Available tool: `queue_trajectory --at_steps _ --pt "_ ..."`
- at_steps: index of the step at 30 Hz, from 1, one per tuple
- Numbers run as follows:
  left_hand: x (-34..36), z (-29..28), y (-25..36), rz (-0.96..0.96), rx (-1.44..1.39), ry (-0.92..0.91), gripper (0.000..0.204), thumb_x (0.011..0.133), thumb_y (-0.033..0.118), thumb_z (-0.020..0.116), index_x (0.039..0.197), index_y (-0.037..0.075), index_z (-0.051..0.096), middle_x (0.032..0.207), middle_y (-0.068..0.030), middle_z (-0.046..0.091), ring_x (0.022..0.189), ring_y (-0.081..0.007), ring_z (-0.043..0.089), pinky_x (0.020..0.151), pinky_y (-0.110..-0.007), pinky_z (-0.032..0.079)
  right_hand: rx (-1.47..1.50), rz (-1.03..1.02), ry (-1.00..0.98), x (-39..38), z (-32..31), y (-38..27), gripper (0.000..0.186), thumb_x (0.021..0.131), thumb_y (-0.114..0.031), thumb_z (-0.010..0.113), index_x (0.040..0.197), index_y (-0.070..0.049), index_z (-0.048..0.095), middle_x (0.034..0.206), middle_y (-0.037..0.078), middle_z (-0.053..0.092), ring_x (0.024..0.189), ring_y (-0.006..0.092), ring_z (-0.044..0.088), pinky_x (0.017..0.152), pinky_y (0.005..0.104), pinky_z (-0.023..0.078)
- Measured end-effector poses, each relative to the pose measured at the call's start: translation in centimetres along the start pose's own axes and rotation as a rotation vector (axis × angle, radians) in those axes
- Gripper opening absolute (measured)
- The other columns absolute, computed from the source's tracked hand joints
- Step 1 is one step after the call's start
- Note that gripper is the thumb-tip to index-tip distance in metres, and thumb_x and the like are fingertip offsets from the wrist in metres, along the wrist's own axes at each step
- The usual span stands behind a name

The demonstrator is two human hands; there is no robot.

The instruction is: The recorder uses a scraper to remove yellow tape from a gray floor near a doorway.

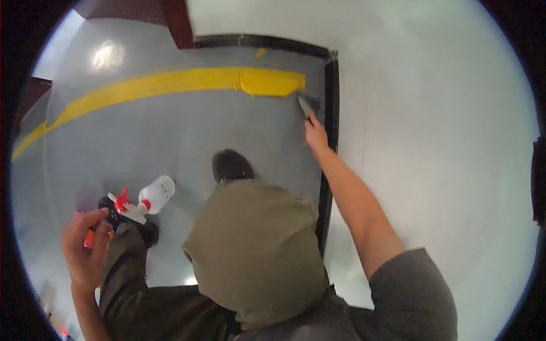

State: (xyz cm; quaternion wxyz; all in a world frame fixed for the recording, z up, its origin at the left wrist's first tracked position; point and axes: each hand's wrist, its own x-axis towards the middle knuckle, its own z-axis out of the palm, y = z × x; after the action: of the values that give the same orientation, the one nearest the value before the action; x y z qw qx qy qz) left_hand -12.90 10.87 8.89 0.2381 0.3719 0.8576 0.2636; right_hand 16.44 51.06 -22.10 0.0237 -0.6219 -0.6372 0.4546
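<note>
My right hand point(316, 135) grips a scraper point(305, 107) with a grey blade. The blade is down at the floor, close to the right end of a yellow floor tape strip point(170, 81); that end is uneven, with a wrinkled patch. At lower left my left hand point(88, 244) is raised, its thumb and forefinger curved with a gap between them and nothing visible in it. Just right of that hand is a white spray bottle point(159, 194) with a red and white trigger head, beside my left shoe. Something orange point(89, 238) shows partly behind the left hand.
A black baseboard point(331, 113) runs along the white wall point(432, 142) at my right and across the far side. A small yellow scrap point(261, 52) lies beyond the strip. My other shoe point(232, 165) rests on the grey floor point(187, 125). A dark red post point(177, 23) stands far off.
</note>
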Motion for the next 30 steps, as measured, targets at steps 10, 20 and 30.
queue_trajectory --at_steps 10,20,30 --pt "0.6 -0.5 0.9 0.061 0.134 -0.045 0.018 0.078 -0.005 0.058 0.095 -0.002 0.062 0.08 -0.0086 0.061 0.071 -0.0156 0.06 0.067 -0.027 0.047 0.009 0.043 0.107 0.7 2.4 -2.9 0.053 0.091 -0.026 0.043 0.142 -0.019 0.031 0.074 0.008 0.056 0.051 0.0167 0.053 0.04 0.0293 0.038" --pt "0.3 -0.2 -0.2 0.054 0.069 0.01 0.015 0.081 -0.004 0.057 0.095 -0.001 0.062 0.076 -0.0069 0.059 0.068 -0.0149 0.059 0.066 -0.026 0.046 0.065 0.131 -0.015 2.0 2.3 0.2 0.053 0.091 -0.026 0.041 0.143 -0.022 0.028 0.067 0.005 0.049 0.048 0.0151 0.049 0.038 0.0294 0.036" --pt "0.6 -0.2 0.3 0.06 0.106 -0.004 0.017 0.082 -0.003 0.056 0.097 -0.001 0.062 0.079 -0.0071 0.06 0.072 -0.0146 0.059 0.067 -0.027 0.046 -0.066 0.092 -0.021 0.4 0.2 0.9 0.052 0.09 -0.026 0.043 0.141 -0.022 0.033 0.077 0.007 0.054 0.054 0.0155 0.053 0.046 0.0304 0.044"
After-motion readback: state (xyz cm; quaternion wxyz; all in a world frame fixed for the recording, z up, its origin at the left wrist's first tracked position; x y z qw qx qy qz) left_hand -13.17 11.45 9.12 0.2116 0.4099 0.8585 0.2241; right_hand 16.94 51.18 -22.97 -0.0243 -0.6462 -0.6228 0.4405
